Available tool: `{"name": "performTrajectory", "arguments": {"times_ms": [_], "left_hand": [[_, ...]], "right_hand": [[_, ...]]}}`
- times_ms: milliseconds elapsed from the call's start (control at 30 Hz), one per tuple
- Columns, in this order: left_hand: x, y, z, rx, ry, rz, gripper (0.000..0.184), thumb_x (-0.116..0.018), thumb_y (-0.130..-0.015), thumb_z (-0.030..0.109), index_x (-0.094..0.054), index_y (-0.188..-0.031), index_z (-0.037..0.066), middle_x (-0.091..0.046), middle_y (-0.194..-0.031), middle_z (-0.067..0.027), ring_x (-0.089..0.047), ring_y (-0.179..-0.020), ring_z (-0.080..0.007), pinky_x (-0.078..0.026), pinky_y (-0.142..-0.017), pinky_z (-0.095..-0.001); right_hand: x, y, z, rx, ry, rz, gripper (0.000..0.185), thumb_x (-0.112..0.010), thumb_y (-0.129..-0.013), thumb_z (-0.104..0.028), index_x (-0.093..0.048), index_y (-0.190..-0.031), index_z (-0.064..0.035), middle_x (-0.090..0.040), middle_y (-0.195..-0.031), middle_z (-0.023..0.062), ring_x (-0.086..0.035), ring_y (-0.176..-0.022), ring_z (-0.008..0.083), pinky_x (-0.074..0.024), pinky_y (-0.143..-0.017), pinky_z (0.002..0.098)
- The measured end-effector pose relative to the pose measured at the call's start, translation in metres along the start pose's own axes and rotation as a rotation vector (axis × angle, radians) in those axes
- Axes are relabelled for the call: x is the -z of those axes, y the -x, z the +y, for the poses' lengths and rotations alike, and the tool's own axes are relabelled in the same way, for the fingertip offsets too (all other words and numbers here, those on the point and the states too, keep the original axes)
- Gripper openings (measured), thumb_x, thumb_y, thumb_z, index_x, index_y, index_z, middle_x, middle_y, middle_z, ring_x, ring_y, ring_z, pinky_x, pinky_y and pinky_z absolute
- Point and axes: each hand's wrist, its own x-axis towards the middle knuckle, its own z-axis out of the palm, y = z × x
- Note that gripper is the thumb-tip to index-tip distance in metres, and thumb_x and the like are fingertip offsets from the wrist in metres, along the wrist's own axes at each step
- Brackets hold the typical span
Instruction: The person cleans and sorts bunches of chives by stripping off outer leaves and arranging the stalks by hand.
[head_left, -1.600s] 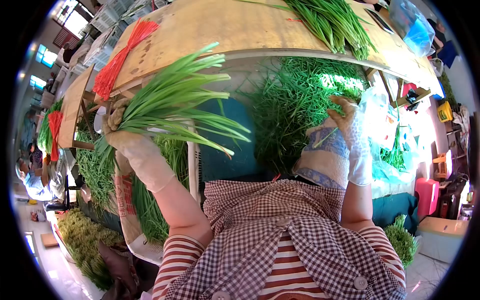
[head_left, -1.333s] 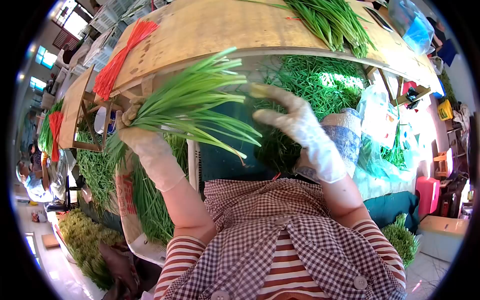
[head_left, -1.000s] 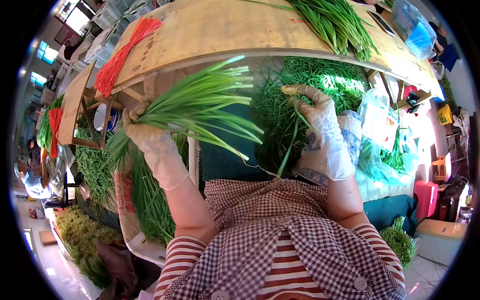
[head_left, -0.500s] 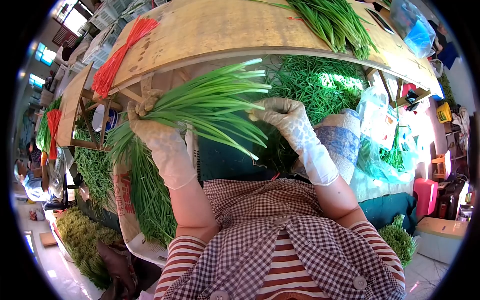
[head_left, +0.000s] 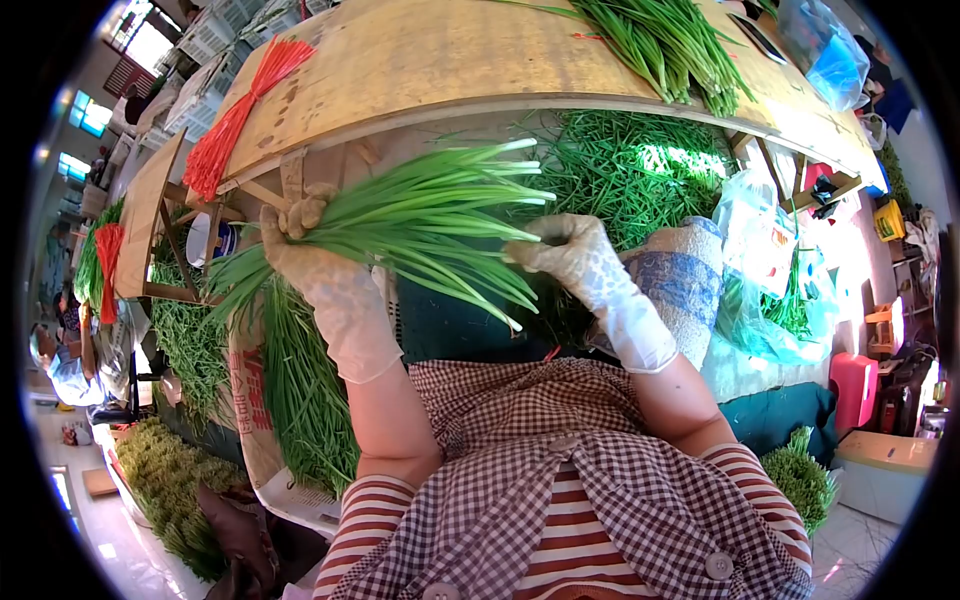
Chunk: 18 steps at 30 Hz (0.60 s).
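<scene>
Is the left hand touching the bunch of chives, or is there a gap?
Touching: the head view shows the left hand, gloved, closed around the bunch of chives.

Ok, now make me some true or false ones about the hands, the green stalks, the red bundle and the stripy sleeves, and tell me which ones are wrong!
1. The left hand holds a bunch of long green stalks. True.
2. The right hand is bare. False: it wears a pale glove.
3. The right hand is close to the pale ends of the stalks. True.
4. The striped sleeves are blue and white. False: they are reddish-brown and white.
5. The red bundle is at the left end of the wooden table in the picture. True.
</scene>
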Motion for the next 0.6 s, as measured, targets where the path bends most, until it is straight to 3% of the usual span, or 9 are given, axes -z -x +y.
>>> {"name": "performTrajectory", "arguments": {"times_ms": [100,167,233,267,367,433,500,600], "left_hand": [[0.007,-0.007,0.009,0.007,0.053,-0.052,0.04,-0.047,-0.09,0.02,-0.035,-0.053,0.015,-0.038,-0.047,0.0007,-0.042,-0.047,-0.0155,-0.047,-0.07,-0.0348],[-0.001,-0.007,0.019,-0.015,0.119,-0.052,0.04,-0.047,-0.09,0.02,-0.035,-0.053,0.015,-0.038,-0.047,0.0012,-0.041,-0.046,-0.0151,-0.046,-0.071,-0.0349],[0.002,-0.012,0.026,-0.028,0.075,-0.097,0.04,-0.046,-0.09,0.02,-0.035,-0.053,0.015,-0.038,-0.047,0.0016,-0.041,-0.046,-0.0149,-0.047,-0.071,-0.0348],[0.002,-0.013,0.026,-0.031,0.052,-0.122,0.04,-0.046,-0.091,0.02,-0.035,-0.053,0.015,-0.038,-0.047,0.0017,-0.041,-0.046,-0.0148,-0.047,-0.071,-0.0347],[0.0,-0.009,0.014,0.008,0.063,-0.055,0.04,-0.045,-0.091,0.02,-0.034,-0.053,0.016,-0.037,-0.047,0.0017,-0.041,-0.046,-0.015,-0.047,-0.071,-0.0349],[-0.004,-0.003,0.003,-0.01,-0.002,0.017,0.041,-0.045,-0.092,0.02,-0.033,-0.053,0.016,-0.036,-0.046,0.0017,-0.041,-0.046,-0.0151,-0.047,-0.071,-0.0354],[-0.007,0.005,-0.006,-0.022,-0.048,0.082,0.041,-0.045,-0.092,0.02,-0.032,-0.053,0.016,-0.035,-0.046,0.0017,-0.041,-0.046,-0.0151,-0.047,-0.071,-0.0359],[-0.01,0.012,-0.012,0.006,-0.042,0.105,0.041,-0.045,-0.092,0.02,-0.032,-0.053,0.016,-0.034,-0.046,0.0018,-0.041,-0.046,-0.015,-0.047,-0.07,-0.0362]], "right_hand": [[0.043,0.002,0.009,0.112,0.058,-0.032,0.023,-0.073,-0.076,-0.009,-0.068,-0.094,0.0048,-0.07,-0.082,0.0103,-0.064,-0.075,0.0152,-0.0522,-0.072,0.0276],[0.083,-0.005,0.038,0.157,-0.08,0.204,0.022,-0.068,-0.076,-0.003,-0.07,-0.098,0.0007,-0.071,-0.085,0.0098,-0.066,-0.079,0.0176,-0.0536,-0.076,0.0308],[0.104,-0.006,0.036,0.06,0.442,0.641,0.022,-0.068,-0.077,-0.003,-0.07,-0.099,-0.0023,-0.071,-0.09,0.0092,-0.066,-0.086,0.0168,-0.0543,-0.08,0.0323],[0.124,-0.017,0.067,0.326,0.858,0.75,0.022,-0.07,-0.079,-0.007,-0.069,-0.1,-0.0045,-0.071,-0.094,0.0103,-0.067,-0.09,0.0181,-0.0543,-0.083,0.0316],[0.068,0.005,0.022,0.442,0.115,0.441,0.025,-0.073,-0.077,-0.011,-0.069,-0.102,-0.0085,-0.07,-0.097,0.009,-0.067,-0.09,0.0214,-0.0536,-0.084,0.0333],[0.037,0.011,0.008,0.842,0.488,0.404,0.025,-0.074,-0.075,-0.015,-0.07,-0.099,-0.014,-0.07,-0.096,0.0042,-0.067,-0.087,0.0215,-0.053,-0.081,0.0336],[0.017,0.013,-0.011,1.136,0.828,0.521,0.026,-0.075,-0.071,-0.017,-0.07,-0.096,-0.0163,-0.068,-0.089,-0.001,-0.065,-0.083,0.0178,-0.0522,-0.075,0.034],[0.004,-0.003,-0.005,1.315,0.957,0.609,0.031,-0.074,-0.065,-0.015,-0.069,-0.095,-0.0171,-0.063,-0.083,-0.0027,-0.058,-0.074,0.0181,-0.0503,-0.07,0.0339]]}}
